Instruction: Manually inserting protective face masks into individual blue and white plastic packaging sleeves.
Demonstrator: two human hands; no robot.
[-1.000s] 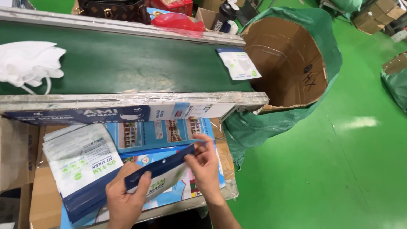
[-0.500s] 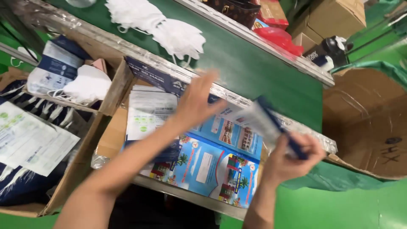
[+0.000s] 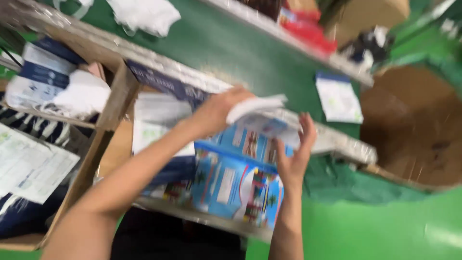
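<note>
Nearest, at the bottom edge: both forearms reach up and away over a stack of bright blue printed cartons [image 3: 236, 185] lying flat on the near work shelf. Left of them, loose white printed sheets [image 3: 29, 166] in a cardboard tray. Mid-scene: left hand [image 3: 216, 113] curls round one end of a flat white pouch [image 3: 257, 108], fingers closed on it; right hand [image 3: 294, 151] is spread wide, palm toward the pouch's other end, touching or just short of it, the blur hides which. The pouch hangs above the cartons, just at the metal rail of the green conveyor belt [image 3: 240, 48]. Farther: another white-and-blue pouch [image 3: 339, 98] lies on the belt to the right, white masks [image 3: 144, 14] at the far left, a large open brown box [image 3: 414, 130] at right. Risk, as I judge it: the pouch is gripped at one end only, so it could sag, catch the rail edge and slip down among the cartons.
</note>
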